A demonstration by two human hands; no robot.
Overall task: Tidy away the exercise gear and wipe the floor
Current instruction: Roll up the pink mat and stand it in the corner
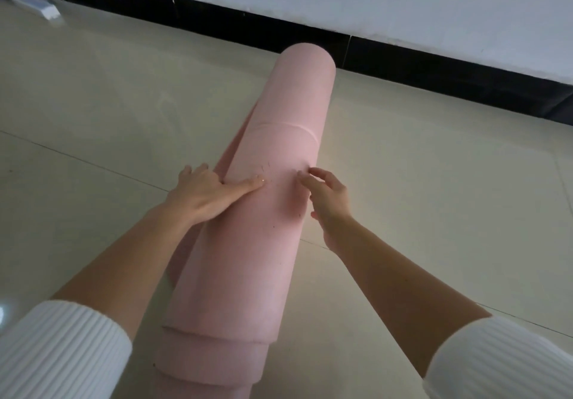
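Observation:
A pink exercise mat (273, 156), rolled into a long tube, lies on the pale tiled floor and points away from me toward the wall. Its near end is uneven, with inner layers sticking out in steps. My left hand (204, 192) lies flat against the roll's left side, fingers spread and the thumb stretched over the top. My right hand (325, 193) curves around the right side of the roll, fingertips touching the top. Both forearms are bare below white ribbed sleeves.
A black skirting board (403, 57) runs under a white wall close behind the mat's far end. A small white and blue object (34, 6) lies on the floor at the far left. Tiled floor (434, 181) stretches on both sides.

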